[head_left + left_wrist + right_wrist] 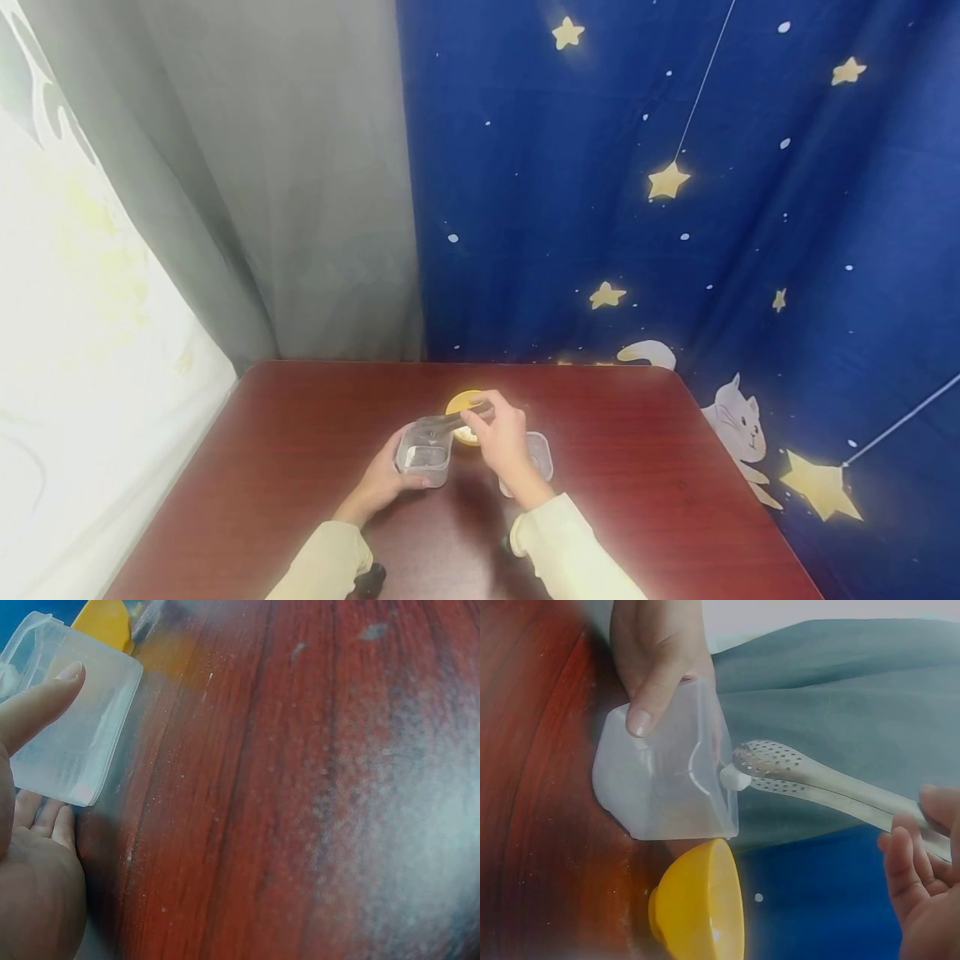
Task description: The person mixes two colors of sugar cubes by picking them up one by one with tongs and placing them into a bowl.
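Observation:
My left hand (380, 481) grips a clear plastic box (437, 476), thumb on one side and fingers on the other, its open mouth tilted toward the right hand. The right hand (504, 435) pinches metal tongs (840, 786) with perforated tips. Between those tips sits a small white ball (735, 778), like a cotton ball, at the box's mouth. A yellow bowl (694, 900) stands close beside the box, with white pieces in it in the head view. The left wrist view shows the thumb across the box wall (97, 720).
A translucent lid-like piece (542, 454) lies on the dark red table (622, 500), partly hidden behind the right wrist. A grey curtain (322, 208) and a blue starry curtain (540, 208) hang behind the table's far edge. White cloth (75, 375) hangs at the left.

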`<act>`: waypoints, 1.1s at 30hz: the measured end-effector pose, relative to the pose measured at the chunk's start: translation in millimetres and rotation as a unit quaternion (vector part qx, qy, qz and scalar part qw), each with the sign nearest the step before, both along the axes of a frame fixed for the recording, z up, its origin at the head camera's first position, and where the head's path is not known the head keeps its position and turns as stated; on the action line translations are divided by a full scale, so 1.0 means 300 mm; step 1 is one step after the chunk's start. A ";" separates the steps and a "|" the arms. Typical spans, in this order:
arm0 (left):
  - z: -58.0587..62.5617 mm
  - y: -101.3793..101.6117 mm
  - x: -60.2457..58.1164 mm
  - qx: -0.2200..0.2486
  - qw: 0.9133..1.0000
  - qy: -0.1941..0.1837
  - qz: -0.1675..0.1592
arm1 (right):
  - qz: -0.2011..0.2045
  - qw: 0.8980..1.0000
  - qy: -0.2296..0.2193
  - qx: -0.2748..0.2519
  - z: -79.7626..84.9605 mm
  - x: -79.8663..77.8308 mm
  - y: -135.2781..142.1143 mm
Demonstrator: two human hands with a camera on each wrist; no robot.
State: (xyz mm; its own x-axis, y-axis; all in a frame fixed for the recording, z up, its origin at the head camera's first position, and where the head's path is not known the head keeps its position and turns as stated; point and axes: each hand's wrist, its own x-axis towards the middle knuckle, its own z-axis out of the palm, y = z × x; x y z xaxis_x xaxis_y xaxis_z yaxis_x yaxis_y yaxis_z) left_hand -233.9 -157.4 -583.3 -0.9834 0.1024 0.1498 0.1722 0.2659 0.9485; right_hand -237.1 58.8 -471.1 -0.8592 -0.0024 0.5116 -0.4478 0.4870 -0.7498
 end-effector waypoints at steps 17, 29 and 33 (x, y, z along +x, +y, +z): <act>-0.006 -0.001 0.007 0.004 1.000 0.005 -0.001 | -0.029 0.990 0.090 -0.102 0.087 -0.001 0.013; 0.100 0.024 0.070 -0.016 0.999 0.027 -0.004 | -0.018 0.987 0.100 -0.126 0.167 -0.022 0.060; 0.099 0.025 0.073 -0.009 1.000 0.024 -0.007 | -0.017 0.984 0.094 -0.151 0.199 -0.026 0.071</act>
State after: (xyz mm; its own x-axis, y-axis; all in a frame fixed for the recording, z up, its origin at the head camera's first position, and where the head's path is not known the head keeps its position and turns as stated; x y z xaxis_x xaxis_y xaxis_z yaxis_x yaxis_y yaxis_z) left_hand -212.1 -149.9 -553.5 -0.9735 0.1185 0.1958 0.2219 0.2795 0.9341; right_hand -244.9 80.0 -411.3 -0.7459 0.2017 0.6347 -0.5803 0.2710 -0.7680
